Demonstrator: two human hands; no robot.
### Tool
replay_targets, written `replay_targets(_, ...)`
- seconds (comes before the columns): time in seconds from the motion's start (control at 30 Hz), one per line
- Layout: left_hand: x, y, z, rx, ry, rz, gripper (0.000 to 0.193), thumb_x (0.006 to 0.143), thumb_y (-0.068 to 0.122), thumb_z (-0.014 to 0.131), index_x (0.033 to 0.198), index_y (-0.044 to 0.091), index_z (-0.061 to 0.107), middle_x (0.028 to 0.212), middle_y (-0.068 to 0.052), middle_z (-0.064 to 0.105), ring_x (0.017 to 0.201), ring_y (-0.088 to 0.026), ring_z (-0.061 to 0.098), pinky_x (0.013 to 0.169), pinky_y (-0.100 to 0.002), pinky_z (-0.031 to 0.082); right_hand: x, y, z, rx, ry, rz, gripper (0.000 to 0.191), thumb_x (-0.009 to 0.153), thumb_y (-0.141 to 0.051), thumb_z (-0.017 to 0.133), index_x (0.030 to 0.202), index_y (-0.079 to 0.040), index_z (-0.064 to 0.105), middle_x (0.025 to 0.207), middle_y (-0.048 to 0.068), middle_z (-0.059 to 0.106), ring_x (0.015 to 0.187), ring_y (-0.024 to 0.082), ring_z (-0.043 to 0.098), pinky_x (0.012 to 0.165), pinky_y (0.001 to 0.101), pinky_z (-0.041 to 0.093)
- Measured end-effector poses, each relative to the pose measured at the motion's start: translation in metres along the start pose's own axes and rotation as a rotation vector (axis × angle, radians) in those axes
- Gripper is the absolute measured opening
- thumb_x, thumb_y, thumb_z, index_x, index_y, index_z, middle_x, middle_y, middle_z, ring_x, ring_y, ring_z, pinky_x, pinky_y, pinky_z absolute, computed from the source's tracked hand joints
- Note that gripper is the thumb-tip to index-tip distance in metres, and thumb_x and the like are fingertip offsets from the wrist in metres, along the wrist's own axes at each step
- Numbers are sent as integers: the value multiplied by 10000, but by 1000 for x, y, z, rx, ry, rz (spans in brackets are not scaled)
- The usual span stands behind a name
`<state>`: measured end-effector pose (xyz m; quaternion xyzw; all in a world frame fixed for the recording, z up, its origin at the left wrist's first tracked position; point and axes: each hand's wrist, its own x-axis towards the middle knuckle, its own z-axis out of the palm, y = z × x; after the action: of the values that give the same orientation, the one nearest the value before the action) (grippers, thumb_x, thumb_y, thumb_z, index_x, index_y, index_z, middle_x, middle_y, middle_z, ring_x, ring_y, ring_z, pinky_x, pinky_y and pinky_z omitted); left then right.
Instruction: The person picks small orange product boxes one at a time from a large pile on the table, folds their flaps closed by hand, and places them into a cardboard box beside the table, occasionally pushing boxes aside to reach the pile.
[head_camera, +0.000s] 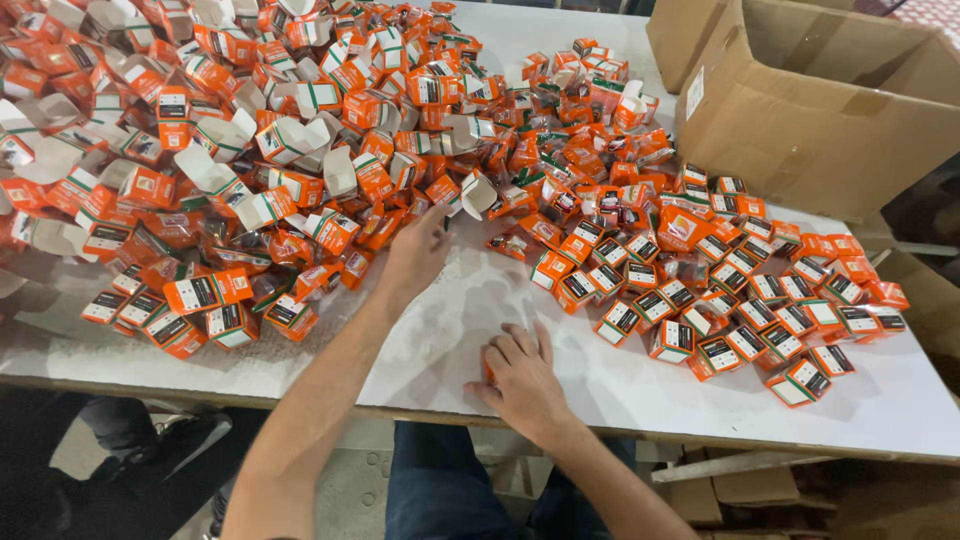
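My left hand (415, 252) stretches forward over the white table (440, 340), fingers apart, its tips close to the edge of a big heap of small orange-and-white cartons (250, 130), several of them unfolded and empty. My right hand (522, 375) rests near the table's front edge, fingers curled down over one small orange carton (488, 372) that is mostly hidden beneath it. To the right lie closed orange cartons (730, 300), many lined up in rows.
A large open brown cardboard box (820, 110) stands at the back right, partly on the table. More cardboard (740, 485) lies under the table at the right. My legs in dark trousers (450, 490) show below the front edge.
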<state>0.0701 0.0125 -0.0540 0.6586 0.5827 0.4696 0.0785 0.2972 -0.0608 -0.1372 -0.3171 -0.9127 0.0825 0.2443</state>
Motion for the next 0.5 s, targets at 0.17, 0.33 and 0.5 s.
replay_targets(0.17,37,13,34,181,103,76,347,897,267,734,1181,75,683,1084,-185,674,955,-397,668,792,-495,531,-23,7,4,71,131,-60,254,803,-55,694,1055,-69,669,1113,94,694,1102,327,635,985,439,494)
replay_targets(0.33,37,20,24,204,259,113,172,955,206,683,1041,58,696,1137,-107,691,954,-363,690,815,-479,551,-51,20,-1,340,278,38,404,839,42,569,1211,-63,688,983,85,720,917,303,685,789,383,557)
replay_targets(0.5,-7,37,-6,148,-9,328,308,891,14,597,1167,74,720,1061,-138,671,910,-369,686,770,-464,558,-54,20,5,663,342,452,241,1034,-77,549,1206,-48,715,765,141,618,664,275,555,612,357,477)
